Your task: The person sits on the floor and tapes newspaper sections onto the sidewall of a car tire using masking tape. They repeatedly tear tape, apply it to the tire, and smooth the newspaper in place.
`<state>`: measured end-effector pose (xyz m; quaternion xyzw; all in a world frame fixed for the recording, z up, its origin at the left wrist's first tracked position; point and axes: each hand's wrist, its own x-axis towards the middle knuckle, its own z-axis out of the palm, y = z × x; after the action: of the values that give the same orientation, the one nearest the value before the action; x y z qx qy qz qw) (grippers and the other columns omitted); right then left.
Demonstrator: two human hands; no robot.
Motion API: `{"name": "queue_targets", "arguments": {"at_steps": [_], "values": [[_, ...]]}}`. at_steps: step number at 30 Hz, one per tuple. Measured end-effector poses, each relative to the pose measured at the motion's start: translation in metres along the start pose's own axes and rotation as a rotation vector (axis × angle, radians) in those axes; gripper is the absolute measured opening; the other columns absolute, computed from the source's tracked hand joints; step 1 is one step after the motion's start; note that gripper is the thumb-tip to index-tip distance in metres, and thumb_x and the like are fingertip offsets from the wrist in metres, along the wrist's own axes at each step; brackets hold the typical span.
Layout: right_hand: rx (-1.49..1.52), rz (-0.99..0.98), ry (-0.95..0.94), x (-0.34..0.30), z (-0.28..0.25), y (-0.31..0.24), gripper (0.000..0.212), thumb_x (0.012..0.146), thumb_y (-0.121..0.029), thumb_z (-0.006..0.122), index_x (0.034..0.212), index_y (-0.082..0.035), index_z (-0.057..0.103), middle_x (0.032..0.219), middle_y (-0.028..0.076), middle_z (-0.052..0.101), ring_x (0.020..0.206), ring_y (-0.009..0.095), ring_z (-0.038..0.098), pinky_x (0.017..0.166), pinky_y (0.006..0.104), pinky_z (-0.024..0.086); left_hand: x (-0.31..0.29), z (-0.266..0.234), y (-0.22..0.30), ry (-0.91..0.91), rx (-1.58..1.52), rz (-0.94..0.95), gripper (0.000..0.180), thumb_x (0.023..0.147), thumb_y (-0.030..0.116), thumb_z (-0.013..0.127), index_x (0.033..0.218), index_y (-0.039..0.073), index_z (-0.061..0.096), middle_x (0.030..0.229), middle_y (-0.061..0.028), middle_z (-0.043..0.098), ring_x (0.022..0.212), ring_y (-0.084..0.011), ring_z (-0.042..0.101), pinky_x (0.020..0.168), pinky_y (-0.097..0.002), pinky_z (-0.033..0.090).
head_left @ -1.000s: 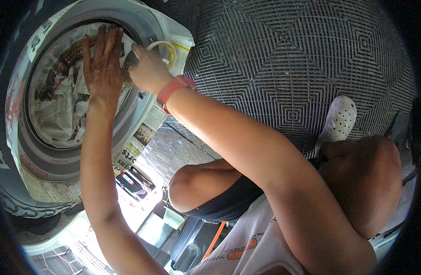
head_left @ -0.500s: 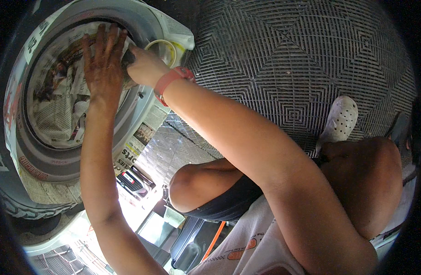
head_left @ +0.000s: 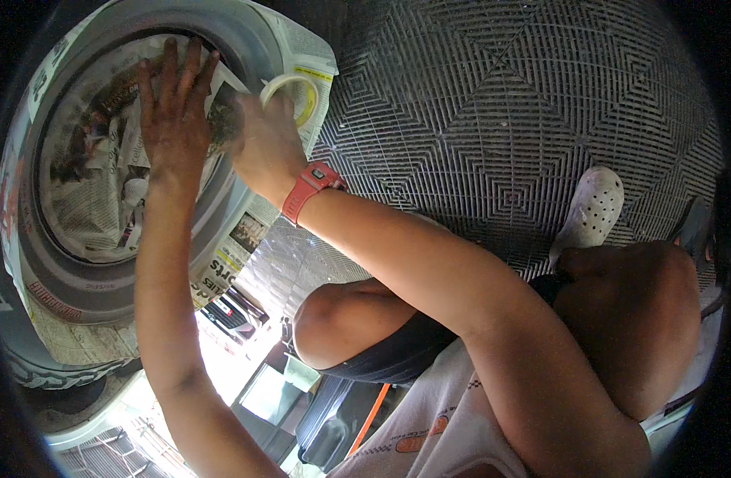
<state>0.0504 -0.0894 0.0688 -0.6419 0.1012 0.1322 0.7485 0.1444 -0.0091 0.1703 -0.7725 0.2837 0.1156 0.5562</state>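
Observation:
A round wheel set in a grey tyre [head_left: 95, 291] has its middle covered with newspaper [head_left: 87, 203]. My left hand [head_left: 174, 111] lies flat on this paper with its fingers spread. At the paper's right edge, my right hand [head_left: 266, 147] is slightly blurred, its fingers curled at a roll of pale tape [head_left: 292, 88]. The fingers overlap the roll's near side and appear to hold it; their tips are partly hidden. A dark picture on the newspaper shows between the two hands.
More newspaper [head_left: 250, 231] sticks out around the tyre. Dark ribbed floor tiles [head_left: 477, 103] extend to the right, where my pale perforated clog [head_left: 596, 203] rests. Black bins [head_left: 334, 422] and an orange bar [head_left: 371, 418] appear at the bottom.
My right hand has drawn back a little, toward me and to the right, and its wrist has turned. The tape roll has shifted slightly right and tilted. My left hand stays pressed on the newspaper.

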Motion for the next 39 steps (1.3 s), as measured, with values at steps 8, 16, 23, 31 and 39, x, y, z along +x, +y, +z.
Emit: {"name": "queue_targets", "arguments": {"at_steps": [8, 16, 23, 31, 39], "values": [[0.046, 0.083, 0.067, 0.009, -0.003, 0.001, 0.047, 0.091, -0.006, 0.07, 0.138, -0.003, 0.064, 0.137, 0.032, 0.056, 0.129, 0.052, 0.056, 0.106, 0.0591, 0.051, 0.0, 0.001, -0.003, 0.032, -0.031, -0.005, 0.079, 0.092, 0.02, 0.068, 0.167, 0.033, 0.046, 0.175, 0.0063, 0.035, 0.164, -0.0226, 0.028, 0.138, -0.0535, 0.015], [0.217, 0.28, 0.008, 0.019, -0.004, 0.01, 0.043, 0.089, -0.003, 0.065, 0.132, 0.001, 0.07, 0.119, 0.028, 0.072, 0.115, 0.047, 0.069, 0.101, 0.054, 0.056, 0.0, -0.005, -0.003, -0.081, 0.055, -0.001, 0.081, 0.095, 0.025, 0.067, 0.171, 0.035, 0.038, 0.179, 0.0062, 0.029, 0.166, -0.0208, 0.022, 0.139, -0.0544, 0.009], [0.152, 0.275, -0.175, 0.036, 0.004, 0.007, 0.05, 0.087, -0.004, 0.064, 0.135, 0.003, 0.07, 0.125, 0.031, 0.074, 0.118, 0.047, 0.071, 0.105, 0.05, 0.057, 0.0, 0.0, -0.005, -0.05, 0.04, 0.007, 0.081, 0.095, 0.027, 0.067, 0.17, 0.035, 0.039, 0.178, 0.0059, 0.029, 0.166, -0.0204, 0.023, 0.139, -0.0558, 0.009], [0.147, 0.205, -0.288, 0.039, 0.017, 0.015, 0.054, 0.087, -0.009, 0.067, 0.139, 0.005, 0.065, 0.121, 0.034, 0.073, 0.115, 0.048, 0.073, 0.099, 0.0514, 0.06, -0.002, 0.004, -0.004, -0.017, -0.033, 0.003, 0.076, 0.093, 0.027, 0.067, 0.167, 0.031, 0.047, 0.176, 0.0054, 0.033, 0.165, -0.0226, 0.025, 0.138, -0.0572, 0.011], [-0.044, 0.031, -0.229, 0.063, 0.054, 0.045, 0.063, 0.09, -0.009, 0.065, 0.151, 0.004, 0.059, 0.131, 0.042, 0.065, 0.118, 0.052, 0.069, 0.1, 0.0497, 0.059, 0.019, -0.01, -0.006, 0.082, -0.113, 0.035, 0.072, 0.092, 0.025, 0.064, 0.163, 0.028, 0.052, 0.176, 0.0064, 0.036, 0.165, -0.0193, 0.027, 0.137, -0.0574, 0.014]]}}
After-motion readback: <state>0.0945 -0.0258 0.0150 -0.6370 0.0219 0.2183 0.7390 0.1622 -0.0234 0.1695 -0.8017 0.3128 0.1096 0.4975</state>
